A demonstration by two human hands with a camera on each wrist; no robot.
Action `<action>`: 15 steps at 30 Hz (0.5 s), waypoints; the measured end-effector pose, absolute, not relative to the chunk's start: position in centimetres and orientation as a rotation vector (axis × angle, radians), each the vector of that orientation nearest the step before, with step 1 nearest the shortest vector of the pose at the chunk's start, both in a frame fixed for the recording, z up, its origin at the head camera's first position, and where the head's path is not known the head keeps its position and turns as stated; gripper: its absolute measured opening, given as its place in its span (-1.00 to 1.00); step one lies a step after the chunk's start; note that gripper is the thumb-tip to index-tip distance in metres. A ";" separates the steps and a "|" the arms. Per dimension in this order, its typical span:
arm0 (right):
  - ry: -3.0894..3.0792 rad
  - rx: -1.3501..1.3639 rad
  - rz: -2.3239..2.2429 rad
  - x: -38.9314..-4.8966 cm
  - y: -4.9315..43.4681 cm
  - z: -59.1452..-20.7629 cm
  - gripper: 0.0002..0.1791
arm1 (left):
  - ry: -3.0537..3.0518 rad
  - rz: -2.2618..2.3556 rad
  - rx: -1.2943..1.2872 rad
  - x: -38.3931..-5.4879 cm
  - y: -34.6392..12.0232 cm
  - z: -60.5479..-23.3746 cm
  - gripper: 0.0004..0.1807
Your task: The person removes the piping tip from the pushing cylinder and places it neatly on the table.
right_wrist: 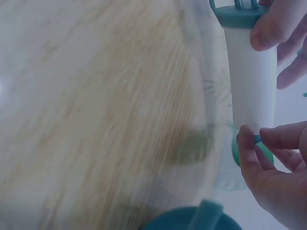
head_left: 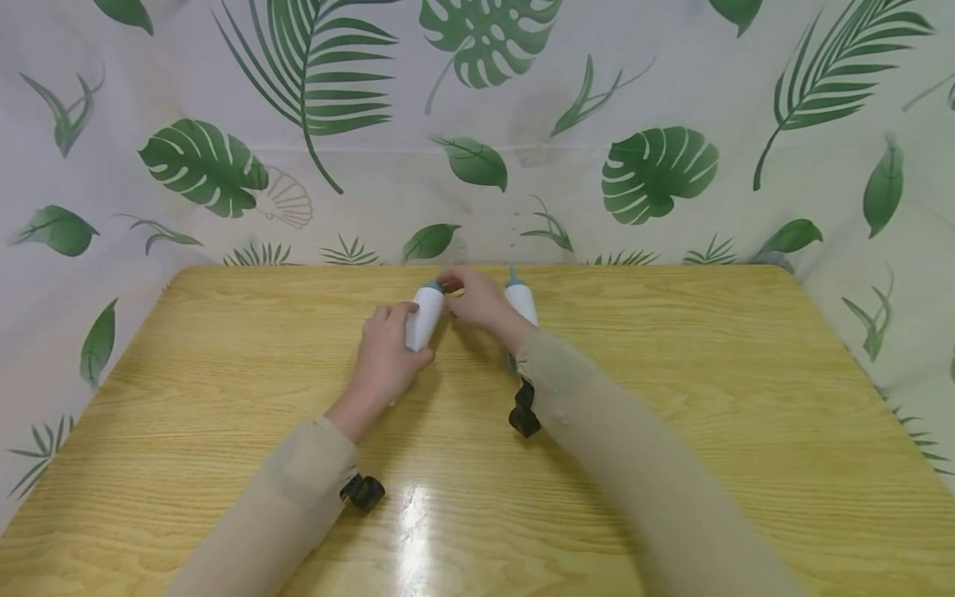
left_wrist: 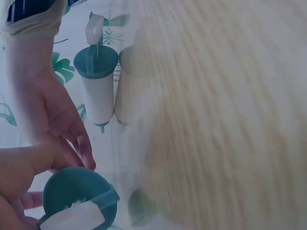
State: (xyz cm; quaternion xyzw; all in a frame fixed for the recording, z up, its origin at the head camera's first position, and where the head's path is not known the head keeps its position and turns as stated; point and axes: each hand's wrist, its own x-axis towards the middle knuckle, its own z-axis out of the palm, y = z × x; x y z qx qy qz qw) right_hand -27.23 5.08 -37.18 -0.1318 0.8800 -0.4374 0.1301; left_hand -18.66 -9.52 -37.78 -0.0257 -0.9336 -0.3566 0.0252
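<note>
A white tapered dispenser with a teal collar and thin nozzle is in my left hand, held tilted over the table. In the right wrist view the left thumb and fingers wrap around its teal collar. My right hand is at the nozzle end, where thumb and fingers pinch the small teal tip. Beyond the right wrist lies a second dispenser of the same kind, partly hidden by the forearm. The left wrist view shows this second dispenser with its teal collar and white-and-teal handle.
The wood-grain table runs back to a white cloth printed with green leaves. Black wrist cameras hang under both sleeves, one near the left cuff and one by the right cuff.
</note>
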 end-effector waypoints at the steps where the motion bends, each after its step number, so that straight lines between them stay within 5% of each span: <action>1: 2.561 -0.387 -1.286 -27.0 5.3 -37.1 -0.60 | -2.876 -1.101 -0.104 -18.5 -9.6 -37.7 -0.33; 15: 2.480 -0.421 -1.563 -22.4 9.0 -35.1 -0.64 | -2.743 -1.023 -0.429 -15.7 -9.8 -36.7 -0.38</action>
